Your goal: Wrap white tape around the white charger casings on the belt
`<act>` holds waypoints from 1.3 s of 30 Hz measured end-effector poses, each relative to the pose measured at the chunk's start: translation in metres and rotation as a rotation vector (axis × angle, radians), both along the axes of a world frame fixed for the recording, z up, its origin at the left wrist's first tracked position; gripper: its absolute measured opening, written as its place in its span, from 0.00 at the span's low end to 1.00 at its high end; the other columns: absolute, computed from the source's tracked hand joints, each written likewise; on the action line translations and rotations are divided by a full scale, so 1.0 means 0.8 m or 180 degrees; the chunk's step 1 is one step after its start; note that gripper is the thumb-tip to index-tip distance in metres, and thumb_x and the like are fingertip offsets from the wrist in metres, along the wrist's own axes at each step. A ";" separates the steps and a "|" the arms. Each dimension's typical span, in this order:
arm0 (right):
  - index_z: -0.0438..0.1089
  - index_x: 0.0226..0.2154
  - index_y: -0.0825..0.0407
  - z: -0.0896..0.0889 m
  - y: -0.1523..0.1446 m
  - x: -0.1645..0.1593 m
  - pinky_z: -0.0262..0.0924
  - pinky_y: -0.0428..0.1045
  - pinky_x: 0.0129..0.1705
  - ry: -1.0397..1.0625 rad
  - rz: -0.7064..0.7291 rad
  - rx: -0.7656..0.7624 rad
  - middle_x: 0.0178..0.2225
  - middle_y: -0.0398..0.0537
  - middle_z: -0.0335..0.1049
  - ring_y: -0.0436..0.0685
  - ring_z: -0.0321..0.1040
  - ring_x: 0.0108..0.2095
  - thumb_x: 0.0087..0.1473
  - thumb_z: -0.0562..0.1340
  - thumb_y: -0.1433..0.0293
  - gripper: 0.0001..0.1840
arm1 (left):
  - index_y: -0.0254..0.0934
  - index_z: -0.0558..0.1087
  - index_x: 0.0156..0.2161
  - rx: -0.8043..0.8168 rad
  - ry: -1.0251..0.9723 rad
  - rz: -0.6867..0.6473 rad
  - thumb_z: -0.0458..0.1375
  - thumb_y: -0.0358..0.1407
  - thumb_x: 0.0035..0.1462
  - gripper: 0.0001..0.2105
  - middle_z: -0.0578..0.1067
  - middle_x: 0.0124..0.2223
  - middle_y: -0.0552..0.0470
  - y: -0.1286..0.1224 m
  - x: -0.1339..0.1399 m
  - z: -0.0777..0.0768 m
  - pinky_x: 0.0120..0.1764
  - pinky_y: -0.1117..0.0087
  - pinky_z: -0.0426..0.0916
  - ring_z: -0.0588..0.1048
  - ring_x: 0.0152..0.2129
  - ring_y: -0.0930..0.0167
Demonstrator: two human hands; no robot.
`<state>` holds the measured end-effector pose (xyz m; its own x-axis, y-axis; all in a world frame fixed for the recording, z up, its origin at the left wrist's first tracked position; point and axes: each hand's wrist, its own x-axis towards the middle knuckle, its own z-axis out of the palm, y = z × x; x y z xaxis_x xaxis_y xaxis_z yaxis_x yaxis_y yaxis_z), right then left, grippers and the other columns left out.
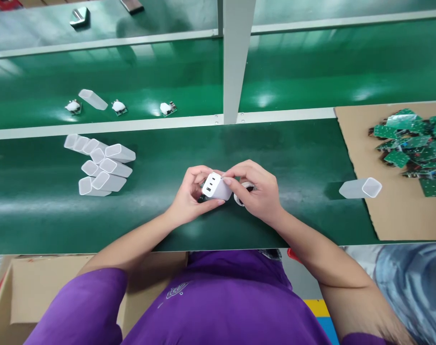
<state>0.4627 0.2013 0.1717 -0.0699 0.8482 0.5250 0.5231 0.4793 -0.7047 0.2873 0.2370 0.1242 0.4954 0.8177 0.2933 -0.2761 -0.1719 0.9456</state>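
Both my hands meet over the green mat [167, 211] at the middle of the bench. Between them is a white charger housing [217, 187] whose end face, with three port slots, points toward me. My left hand [192, 191] cups it from the left and below. My right hand [256, 189] pinches its right side with thumb and fingers, and a small ring-shaped part shows under that palm. A lone empty white shell [361, 188] lies to the right, at the edge of a cardboard sheet [394, 215].
A pile of several empty white shells [101, 165] lies at the left. Green circuit boards [415, 148] are heaped on the cardboard at the right. On the conveyor belt [293, 76] behind sit small assemblies [119, 107] and one shell. A grey post [235, 57] rises mid-bench. A cardboard box [27, 292] stands lower left.
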 end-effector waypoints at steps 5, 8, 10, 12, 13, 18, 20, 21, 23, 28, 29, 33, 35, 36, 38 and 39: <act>0.73 0.36 0.48 -0.004 -0.001 -0.002 0.67 0.46 0.35 -0.0192 -0.0050 0.0279 0.35 0.44 0.74 0.51 0.71 0.35 0.63 0.60 0.69 0.06 | 0.48 0.66 0.50 0.0097 0.0249 0.0150 0.70 0.33 0.46 0.27 0.76 0.49 0.50 -0.001 -0.002 -0.001 0.35 0.70 0.75 0.78 0.44 0.66; 0.73 0.37 0.48 -0.007 -0.002 -0.003 0.66 0.46 0.34 -0.0213 -0.0070 0.0435 0.35 0.44 0.74 0.51 0.71 0.35 0.63 0.59 0.71 0.07 | 0.47 0.69 0.52 0.0224 0.0460 0.0261 0.71 0.35 0.46 0.27 0.76 0.49 0.49 -0.001 -0.004 -0.002 0.36 0.70 0.75 0.78 0.42 0.66; 0.74 0.37 0.48 -0.009 -0.003 -0.005 0.65 0.45 0.33 -0.0203 -0.0106 0.0566 0.35 0.44 0.74 0.50 0.72 0.34 0.62 0.60 0.73 0.06 | 0.47 0.70 0.53 0.0310 0.0527 0.0320 0.70 0.35 0.47 0.27 0.76 0.50 0.49 -0.002 -0.005 -0.002 0.37 0.70 0.76 0.78 0.41 0.67; 0.74 0.38 0.48 -0.011 -0.003 -0.006 0.66 0.44 0.32 -0.0192 -0.0123 0.0714 0.35 0.43 0.74 0.49 0.72 0.33 0.61 0.61 0.74 0.06 | 0.46 0.70 0.54 0.0423 0.0538 0.0381 0.70 0.35 0.48 0.27 0.76 0.51 0.49 -0.003 -0.005 -0.003 0.39 0.70 0.76 0.78 0.42 0.67; 0.74 0.39 0.48 -0.013 -0.003 -0.007 0.66 0.44 0.31 -0.0189 -0.0119 0.0790 0.35 0.43 0.74 0.49 0.71 0.33 0.61 0.62 0.74 0.07 | 0.45 0.69 0.55 0.0493 0.0523 0.0409 0.70 0.35 0.48 0.28 0.77 0.51 0.49 -0.003 -0.005 -0.004 0.40 0.69 0.76 0.78 0.43 0.67; 0.74 0.41 0.50 -0.019 -0.002 -0.008 0.65 0.43 0.28 -0.0232 -0.0029 0.1087 0.34 0.44 0.74 0.48 0.71 0.31 0.58 0.63 0.78 0.09 | 0.44 0.67 0.58 0.0784 0.0513 0.0528 0.69 0.36 0.50 0.30 0.76 0.53 0.46 -0.003 -0.006 -0.006 0.42 0.70 0.76 0.78 0.44 0.67; 0.74 0.41 0.51 -0.020 -0.002 -0.008 0.66 0.42 0.29 -0.0302 -0.0003 0.1206 0.35 0.44 0.75 0.48 0.72 0.32 0.58 0.64 0.79 0.10 | 0.44 0.66 0.60 0.0959 0.0587 0.0599 0.68 0.36 0.51 0.31 0.77 0.52 0.46 -0.002 -0.007 -0.005 0.41 0.71 0.76 0.78 0.43 0.68; 0.73 0.42 0.51 -0.020 -0.002 -0.008 0.67 0.42 0.31 -0.0359 0.0007 0.1263 0.35 0.44 0.75 0.48 0.73 0.33 0.58 0.64 0.79 0.10 | 0.44 0.65 0.60 0.1091 0.0640 0.0643 0.68 0.36 0.51 0.32 0.77 0.51 0.46 -0.002 -0.008 -0.003 0.40 0.72 0.76 0.78 0.42 0.69; 0.73 0.42 0.51 -0.019 -0.003 -0.007 0.68 0.43 0.32 -0.0525 0.0019 0.1364 0.35 0.44 0.75 0.49 0.73 0.33 0.59 0.63 0.79 0.10 | 0.45 0.64 0.62 0.1419 0.0752 0.0730 0.69 0.36 0.51 0.33 0.78 0.50 0.47 -0.001 -0.010 0.000 0.41 0.72 0.75 0.77 0.43 0.69; 0.73 0.43 0.49 -0.017 -0.004 -0.007 0.67 0.43 0.30 -0.0645 0.0028 0.1290 0.36 0.44 0.75 0.49 0.73 0.34 0.61 0.61 0.77 0.10 | 0.48 0.62 0.64 0.1601 0.0876 0.0691 0.67 0.37 0.52 0.35 0.77 0.51 0.48 -0.003 -0.012 0.001 0.41 0.73 0.74 0.77 0.43 0.69; 0.73 0.44 0.48 -0.017 -0.004 -0.007 0.67 0.43 0.31 -0.0521 0.0032 0.1146 0.36 0.44 0.74 0.49 0.72 0.34 0.61 0.61 0.76 0.11 | 0.48 0.60 0.65 0.1436 0.0889 0.0640 0.67 0.37 0.53 0.35 0.77 0.52 0.47 -0.004 -0.012 0.000 0.40 0.73 0.74 0.77 0.43 0.69; 0.74 0.44 0.47 -0.012 -0.001 -0.008 0.67 0.44 0.33 0.0029 0.0119 0.0504 0.35 0.43 0.72 0.49 0.70 0.33 0.60 0.62 0.74 0.11 | 0.46 0.56 0.67 0.0765 0.0819 0.0379 0.65 0.39 0.54 0.37 0.73 0.56 0.44 -0.004 -0.012 -0.007 0.43 0.71 0.74 0.76 0.45 0.67; 0.75 0.43 0.47 -0.010 0.001 -0.007 0.66 0.45 0.33 0.0194 0.0175 0.0304 0.34 0.42 0.71 0.49 0.69 0.32 0.59 0.63 0.74 0.10 | 0.46 0.56 0.67 0.0519 0.0693 0.0256 0.65 0.39 0.54 0.37 0.73 0.56 0.44 -0.003 -0.011 -0.008 0.43 0.70 0.75 0.76 0.44 0.66; 0.76 0.43 0.47 -0.009 0.001 -0.007 0.66 0.45 0.33 0.0247 0.0185 0.0227 0.33 0.42 0.71 0.49 0.69 0.32 0.59 0.63 0.74 0.10 | 0.46 0.56 0.67 0.0401 0.0632 0.0202 0.65 0.39 0.54 0.37 0.73 0.56 0.45 -0.003 -0.011 -0.009 0.42 0.70 0.75 0.76 0.44 0.66; 0.76 0.41 0.47 -0.006 0.001 -0.006 0.64 0.45 0.32 0.0323 0.0160 0.0051 0.31 0.42 0.71 0.49 0.68 0.31 0.59 0.63 0.73 0.09 | 0.46 0.56 0.66 0.0197 0.0509 0.0101 0.65 0.38 0.54 0.36 0.72 0.56 0.45 -0.003 -0.009 -0.008 0.42 0.70 0.75 0.76 0.44 0.66; 0.76 0.41 0.47 -0.005 0.001 -0.006 0.64 0.45 0.32 0.0374 0.0141 -0.0063 0.31 0.42 0.71 0.50 0.67 0.31 0.59 0.64 0.72 0.08 | 0.46 0.57 0.66 0.0116 0.0432 0.0058 0.65 0.37 0.54 0.36 0.72 0.57 0.45 -0.003 -0.008 -0.007 0.42 0.70 0.75 0.76 0.45 0.66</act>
<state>0.4582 0.2022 0.1675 -0.0464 0.8559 0.5150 0.4149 0.4855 -0.7695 0.2807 0.2348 0.1184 0.5176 0.8170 0.2542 -0.1427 -0.2105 0.9671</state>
